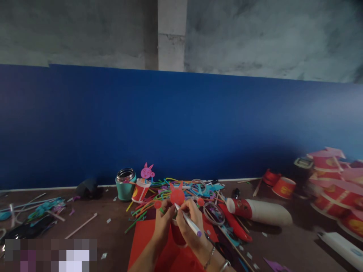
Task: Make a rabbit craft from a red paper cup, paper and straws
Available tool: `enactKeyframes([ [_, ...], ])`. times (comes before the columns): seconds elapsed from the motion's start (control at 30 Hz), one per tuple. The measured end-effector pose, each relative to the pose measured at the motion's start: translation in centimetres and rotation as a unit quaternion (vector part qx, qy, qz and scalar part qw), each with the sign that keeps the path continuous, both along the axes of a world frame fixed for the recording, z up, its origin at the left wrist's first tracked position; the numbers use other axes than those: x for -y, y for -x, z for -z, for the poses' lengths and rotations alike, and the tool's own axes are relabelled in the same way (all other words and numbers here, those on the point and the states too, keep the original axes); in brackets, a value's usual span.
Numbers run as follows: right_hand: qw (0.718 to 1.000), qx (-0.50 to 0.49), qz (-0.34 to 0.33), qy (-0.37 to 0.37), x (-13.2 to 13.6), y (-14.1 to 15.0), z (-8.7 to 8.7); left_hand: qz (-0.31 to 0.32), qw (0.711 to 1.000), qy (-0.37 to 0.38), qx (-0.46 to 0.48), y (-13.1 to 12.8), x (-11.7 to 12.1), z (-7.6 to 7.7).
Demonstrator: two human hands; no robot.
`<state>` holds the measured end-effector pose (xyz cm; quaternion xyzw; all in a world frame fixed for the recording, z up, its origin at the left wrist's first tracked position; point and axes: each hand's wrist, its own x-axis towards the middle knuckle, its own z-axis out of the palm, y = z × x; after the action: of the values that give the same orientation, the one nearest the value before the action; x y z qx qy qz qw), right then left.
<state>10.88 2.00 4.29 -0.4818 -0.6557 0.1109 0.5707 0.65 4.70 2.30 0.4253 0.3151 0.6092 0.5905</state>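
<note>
Between my hands stands a red paper cutout (177,197) with a round head and pointed ears. Small red paper circles (200,202) show at its sides. My left hand (164,219) is closed at the cutout's lower edge, pinching it; a bit of green shows by its fingers. My right hand (193,223) grips a white marker (191,223) with a purple end, its tip near the bottom of the cutout. A red paper cup (178,235) is partly hidden below the hands. Red paper (141,238) lies under my forearms.
Behind the hands are a teal jar (125,187), a cup with a pink paper figure (146,173), and a heap of coloured pipe cleaners (144,211). At right lie a white-and-red bottle (263,212), an orange-red cup (284,187) and stacked red cups (337,196). A blue partition (181,124) rises behind.
</note>
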Motion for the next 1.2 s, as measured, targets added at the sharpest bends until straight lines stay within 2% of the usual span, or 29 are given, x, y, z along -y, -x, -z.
enactKeyframes([
  [0.1, 1.000, -0.005, -0.001, -0.001, 0.0, 0.1, 0.0, 0.003, 1.000, -0.001, 0.007, 0.0, 0.1, -0.2],
  [0.27, 0.997, -0.082, -0.005, 0.002, 0.2, -0.1, -0.4, -0.004, 1.000, -0.003, 0.016, 0.0, 0.0, -0.5],
  [0.43, 0.984, -0.159, 0.059, -0.055, 0.3, -1.8, -3.6, -0.017, 0.999, 0.017, 0.034, 0.5, -0.7, -0.6],
  [0.5, 0.981, -0.163, 0.098, -0.037, 0.0, -3.0, -5.0, -0.016, 0.999, 0.021, 0.037, 0.7, -0.9, -0.8],
  [0.6, 0.988, -0.135, 0.070, 0.001, -0.6, -4.5, -6.1, -0.008, 0.999, 0.019, 0.036, 0.9, -1.0, -0.9],
  [0.73, 0.991, -0.080, -0.039, 0.102, -1.4, -5.0, -5.4, 0.017, 0.999, 0.034, 0.032, 0.8, -0.9, -1.0],
  [0.87, 0.979, -0.090, -0.091, 0.158, -1.8, -4.5, -4.3, 0.045, 0.998, 0.038, 0.022, 0.5, -0.8, -1.0],
  [0.97, 0.967, -0.148, -0.088, 0.186, -2.1, -4.3, -4.3, 0.061, 0.997, 0.034, 0.042, 0.5, -0.7, -1.1],
  [1.07, 0.960, -0.213, -0.057, 0.175, -2.5, -4.7, -4.6, 0.100, 0.993, 0.033, 0.058, 0.7, -0.6, -1.0],
  [1.2, 0.960, -0.221, -0.053, 0.161, -2.8, -5.4, -4.9, 0.165, 0.986, 0.003, 0.005, 0.7, -0.4, -0.7],
])
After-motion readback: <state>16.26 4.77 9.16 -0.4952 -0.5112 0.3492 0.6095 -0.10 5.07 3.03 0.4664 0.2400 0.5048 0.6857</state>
